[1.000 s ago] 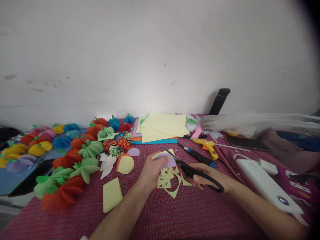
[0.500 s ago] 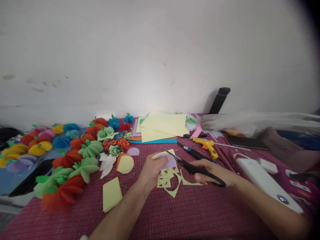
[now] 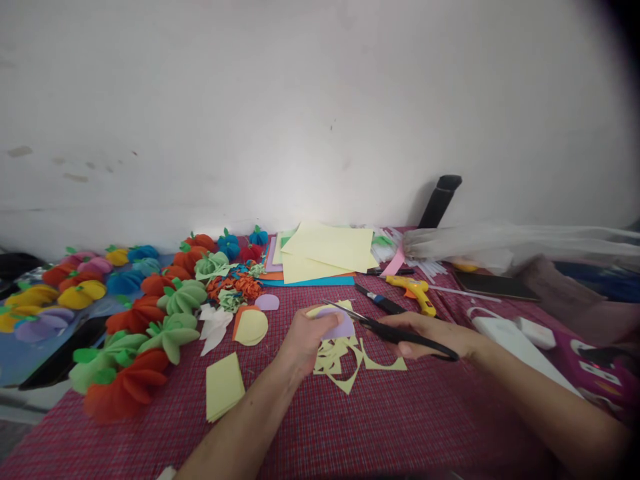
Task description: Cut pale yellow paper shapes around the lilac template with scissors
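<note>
My left hand [image 3: 306, 337] pinches a purple paper circle [image 3: 343, 326] laid over a pale yellow piece, thumb on top. In my right hand [image 3: 425, 333] are black-handled scissors [image 3: 395, 335], their blades reaching over the upper edge of the purple and yellow paper. Curved yellow offcuts [image 3: 350, 373] lie on the cloth just below. Left of my left hand are yellow rounded cutouts [image 3: 251, 327] on orange ones, a loose purple cutout [image 3: 267, 303] and a stack of yellow rectangles [image 3: 225, 387].
Many colourful pumpkin shapes [image 3: 183, 297] fill the left side. Large yellow sheets [image 3: 330, 250] lie by the wall. A yellow glue gun [image 3: 417, 292], a blue-black cutter [image 3: 383, 302] and a white power bank [image 3: 525, 350] are on the right.
My right hand has shifted slightly up and right with the scissors, whose blades now lie closer along the paper's edge. My left hand stays nearly in place.
</note>
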The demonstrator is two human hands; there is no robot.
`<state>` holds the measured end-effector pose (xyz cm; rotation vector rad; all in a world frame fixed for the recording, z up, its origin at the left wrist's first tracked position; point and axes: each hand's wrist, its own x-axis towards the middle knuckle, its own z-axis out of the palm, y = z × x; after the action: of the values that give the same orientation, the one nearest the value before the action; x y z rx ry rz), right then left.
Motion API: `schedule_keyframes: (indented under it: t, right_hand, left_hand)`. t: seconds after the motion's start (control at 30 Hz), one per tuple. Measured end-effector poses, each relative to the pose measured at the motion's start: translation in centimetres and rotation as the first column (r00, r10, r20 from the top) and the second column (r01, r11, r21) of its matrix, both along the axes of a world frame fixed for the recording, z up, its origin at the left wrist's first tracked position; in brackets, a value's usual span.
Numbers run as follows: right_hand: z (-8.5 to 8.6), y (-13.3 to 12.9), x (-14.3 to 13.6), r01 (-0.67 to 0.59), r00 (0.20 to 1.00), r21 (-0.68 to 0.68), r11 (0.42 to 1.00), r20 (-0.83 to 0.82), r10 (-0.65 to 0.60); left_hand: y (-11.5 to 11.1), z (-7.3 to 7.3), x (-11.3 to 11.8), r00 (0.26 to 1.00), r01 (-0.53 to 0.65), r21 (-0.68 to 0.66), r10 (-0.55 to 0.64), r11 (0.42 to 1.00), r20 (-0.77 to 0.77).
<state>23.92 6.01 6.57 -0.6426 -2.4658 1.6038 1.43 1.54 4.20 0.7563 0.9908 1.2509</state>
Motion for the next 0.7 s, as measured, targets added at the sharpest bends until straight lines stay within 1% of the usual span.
schedule_keyframes:
  t: [0.13,0.3,0.5,0.7]
  right_hand:
    - [-0.13,0.14,0.17,0.016,0.999,-0.037,0.999,0.04,-0.015]
    - [-0.32,0.21,0.22,0.022,0.999,-0.085,0.996,0.028,-0.02]
    - [-0.32,0.31,0.33,0.043,0.998,-0.051,0.998,0.047,-0.041]
    - [-0.1,0.87,0.48,0.0,0.997,-0.013,1.0,0.072,0.001]
  left_hand:
    - [-0.1,0.28,0.02,1.0,0.005,-0.013,-0.005,1.0,0.0]
    - [-0.03,0.17,0.03,1.0,0.006,-0.001,-0.006,1.0,-0.001]
    - [0.13,-0.24,0.11,1.0,0.006,-0.002,-0.006,1.0,-0.016]
    - [0.12,-0.23,0.16,0.999,-0.003,-0.03,0.002,1.0,-0.041]
